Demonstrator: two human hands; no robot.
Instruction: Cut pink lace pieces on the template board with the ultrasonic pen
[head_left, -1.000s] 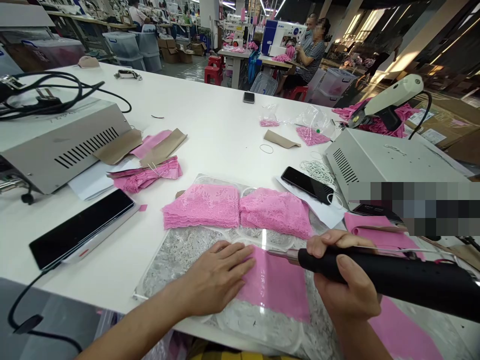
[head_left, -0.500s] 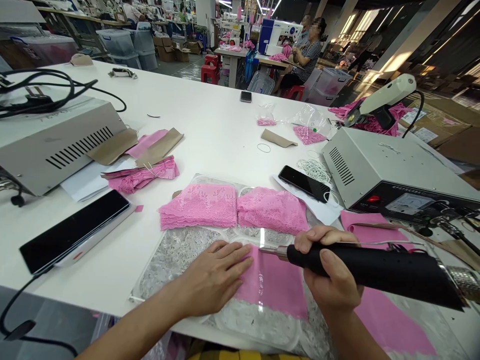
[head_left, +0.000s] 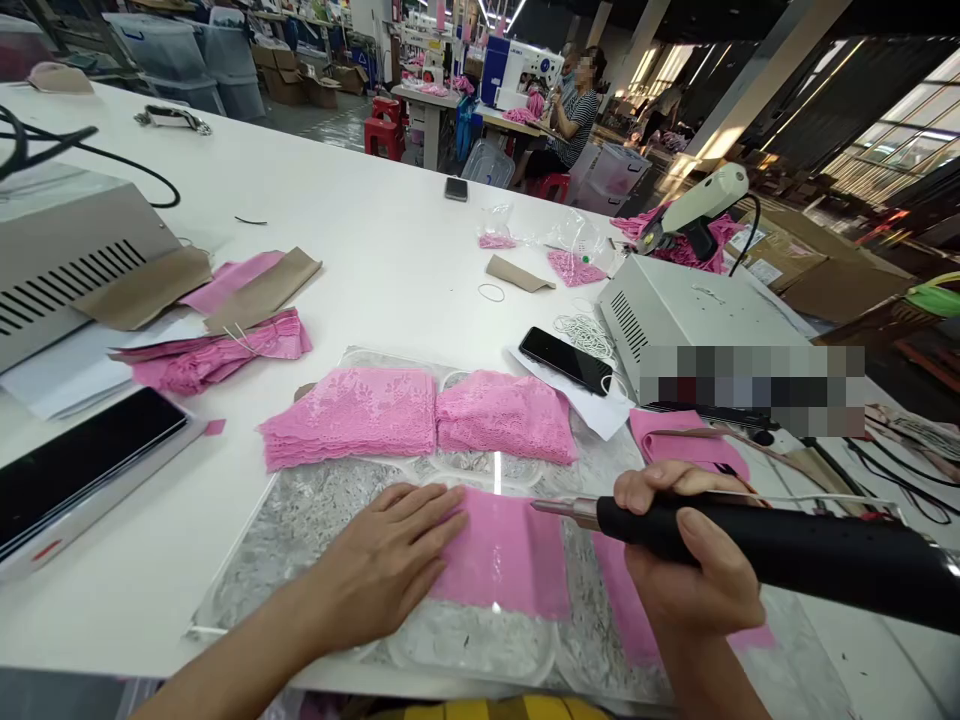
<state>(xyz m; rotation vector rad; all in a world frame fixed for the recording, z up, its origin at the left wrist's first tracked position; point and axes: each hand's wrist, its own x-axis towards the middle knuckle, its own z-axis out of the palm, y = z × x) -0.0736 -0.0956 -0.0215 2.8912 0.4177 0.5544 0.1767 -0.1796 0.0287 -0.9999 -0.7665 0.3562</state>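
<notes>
My left hand (head_left: 394,560) lies flat with fingers stretched out, its fingertips on the left side of a pink fabric piece (head_left: 506,560). The fabric rests on a clear-topped, grey marbled mat (head_left: 247,560). My right hand (head_left: 690,540) is wrapped round a black corded handpiece (head_left: 817,550) with a slim metal tip. That tip is over the fabric's upper right part; whether it touches, I cannot tell. Behind my hands sit a left stack of pink lace pieces (head_left: 352,415) and a right stack (head_left: 506,415). More pink fabric (head_left: 626,600) lies partly hidden behind my right hand.
A grey machine box (head_left: 690,310) stands at right, another box (head_left: 67,260) at left. A phone (head_left: 566,360) lies on white paper, and a large black-screened device (head_left: 82,460) is at left. Tied pink fabric (head_left: 217,350) lies beside brown strips. A person (head_left: 574,120) sits farther back.
The view has swung right, so the table things appear farther left. The handpiece's tip has moved right across the fabric, away from my left fingertips. My left hand stays flat on the fabric.
</notes>
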